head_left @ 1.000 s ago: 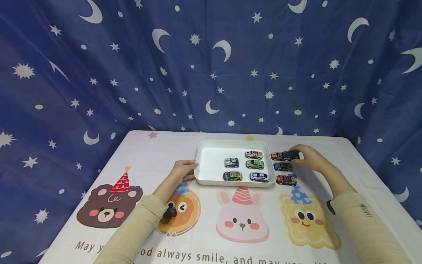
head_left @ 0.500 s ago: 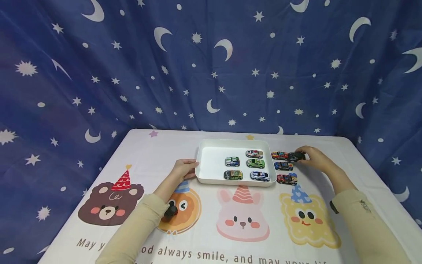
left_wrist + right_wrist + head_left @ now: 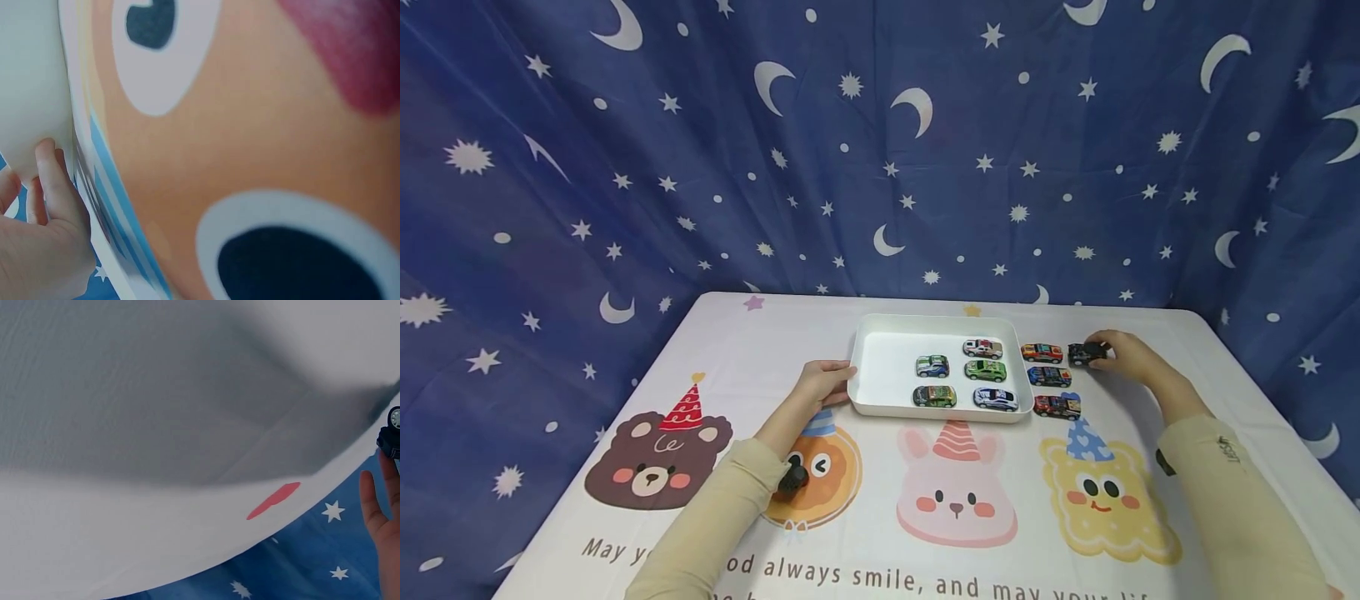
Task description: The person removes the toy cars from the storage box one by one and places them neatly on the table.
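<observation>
At the left end of a shallow white tray (image 3: 891,412), my left hand (image 3: 822,385) grips the wall between thumb and fingers. The left wrist view shows the fingertips against that tray wall. My right hand (image 3: 1131,360) pinches a black toy car (image 3: 1081,354) by its right end, at the far right of the tabletop. A dark wheel and body of it show at the edge of the right wrist view. Just left of it are a red-orange toy car (image 3: 1042,353), a blue one (image 3: 1050,377) and a red-black one (image 3: 1057,407), lined up along the tray's right side.
Several toy cars stand inside the tray's right half, among them a green one (image 3: 985,371) and a white one (image 3: 996,399). The printed white tablecloth (image 3: 865,500) covers the table. Behind it hangs a blue star-and-moon curtain (image 3: 820,150).
The right hand has drawn the black toy car to the right, opening a gap between it and the red-orange one. The left hand stays on the tray.
</observation>
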Action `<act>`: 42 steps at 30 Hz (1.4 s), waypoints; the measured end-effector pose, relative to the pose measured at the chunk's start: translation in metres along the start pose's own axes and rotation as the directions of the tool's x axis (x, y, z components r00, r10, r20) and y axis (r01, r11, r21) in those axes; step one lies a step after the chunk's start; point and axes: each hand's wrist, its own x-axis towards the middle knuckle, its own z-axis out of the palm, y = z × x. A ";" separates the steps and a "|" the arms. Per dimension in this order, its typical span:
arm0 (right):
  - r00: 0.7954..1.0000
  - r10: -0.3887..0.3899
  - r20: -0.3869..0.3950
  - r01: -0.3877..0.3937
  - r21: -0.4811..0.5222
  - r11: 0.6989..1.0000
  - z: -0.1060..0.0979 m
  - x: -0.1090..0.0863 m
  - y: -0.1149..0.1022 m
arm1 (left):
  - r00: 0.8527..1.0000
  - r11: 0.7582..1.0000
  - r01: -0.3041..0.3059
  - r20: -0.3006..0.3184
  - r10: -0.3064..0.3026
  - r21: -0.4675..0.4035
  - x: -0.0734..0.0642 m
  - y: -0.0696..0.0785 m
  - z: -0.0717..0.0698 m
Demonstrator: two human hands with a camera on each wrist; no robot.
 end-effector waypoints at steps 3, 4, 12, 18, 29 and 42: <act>1.000 0.017 0.017 -0.017 -0.005 1.000 0.002 0.002 0.003 | 1.000 1.000 0.000 0.000 0.000 -0.005 0.000 -0.001 0.000; 1.000 0.021 0.020 -0.021 -0.006 1.000 0.003 0.002 0.004 | 1.000 1.000 0.002 -0.002 -0.002 -0.004 0.000 -0.001 0.000; 0.998 0.053 0.032 -0.053 -0.009 0.999 0.009 0.003 0.007 | 1.000 1.000 0.003 -0.002 -0.003 -0.003 0.000 0.000 0.000; 0.997 0.076 0.034 -0.077 0.036 0.996 0.009 -0.001 0.005 | 1.000 1.000 0.019 -0.008 -0.019 -0.003 -0.001 0.001 0.000; 0.995 0.091 0.032 -0.093 0.080 0.992 0.012 -0.004 0.011 | 1.000 1.000 0.004 -0.002 -0.004 -0.016 -0.001 -0.001 0.001; 0.997 0.066 -0.034 -0.062 0.106 0.992 0.005 -0.013 0.009 | 1.000 1.000 0.002 0.002 -0.002 -0.005 -0.004 0.004 0.001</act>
